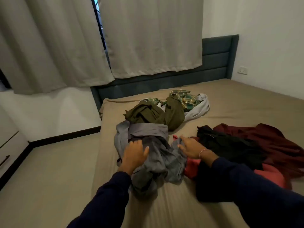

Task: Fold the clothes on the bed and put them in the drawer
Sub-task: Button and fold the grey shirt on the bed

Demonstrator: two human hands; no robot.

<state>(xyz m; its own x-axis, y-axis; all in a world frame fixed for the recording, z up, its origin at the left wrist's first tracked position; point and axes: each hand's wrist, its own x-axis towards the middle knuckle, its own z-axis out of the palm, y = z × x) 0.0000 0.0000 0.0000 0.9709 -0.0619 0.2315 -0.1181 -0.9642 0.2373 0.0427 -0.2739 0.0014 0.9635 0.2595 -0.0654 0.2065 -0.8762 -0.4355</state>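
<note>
A crumpled grey garment (158, 155) lies on the tan bed (238, 99) in front of me. My left hand (134, 153) rests flat on its left side, fingers spread. My right hand (190, 147) touches the garment's right edge with loosely extended fingers. Farther back sit an olive-green garment (156, 114), a green plaid shirt (185, 99) and a pale grey piece (197, 111). To the right lie a black garment (227, 143), a maroon one (271, 139) and a coral-red one (271, 175). A drawer front (8, 155) shows at the far left edge.
The dark blue headboard (217, 55) stands behind the bed under grey curtains (148, 38). Beige floor (49, 178) runs along the bed's left side. A wall socket (242, 70) is on the right wall.
</note>
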